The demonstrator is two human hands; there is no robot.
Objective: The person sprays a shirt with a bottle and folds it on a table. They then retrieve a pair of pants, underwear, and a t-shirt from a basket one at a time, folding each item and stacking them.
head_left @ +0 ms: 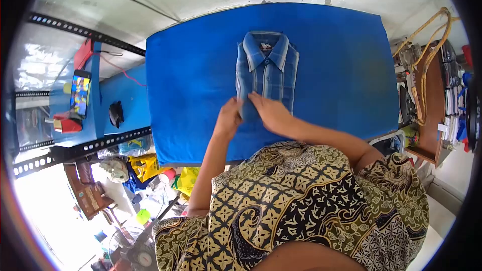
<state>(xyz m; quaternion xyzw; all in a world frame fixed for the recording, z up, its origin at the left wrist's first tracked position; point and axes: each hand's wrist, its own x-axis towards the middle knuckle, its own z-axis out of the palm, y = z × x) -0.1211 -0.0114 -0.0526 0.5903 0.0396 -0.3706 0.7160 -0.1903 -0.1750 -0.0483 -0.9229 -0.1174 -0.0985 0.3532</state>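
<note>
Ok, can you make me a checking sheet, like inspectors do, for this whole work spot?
Surface: blue cloth, looks mostly smooth.
Job's things: plaid shirt, folded, collar at the far end.
Clutter: lit phone and dark lump to the left.
Hands: left hand at the shirt's left edge, right hand on its front; grip unclear.
Cables: pink cord, left of the cloth.
Surroundings: fan lower left, brown board at right.

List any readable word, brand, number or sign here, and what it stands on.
"V", then an unclear character: collar label of the blue plaid shirt.
Black phone screen, grey fan hub, yellow plastic bag: markings too small or blurred to read.
</note>
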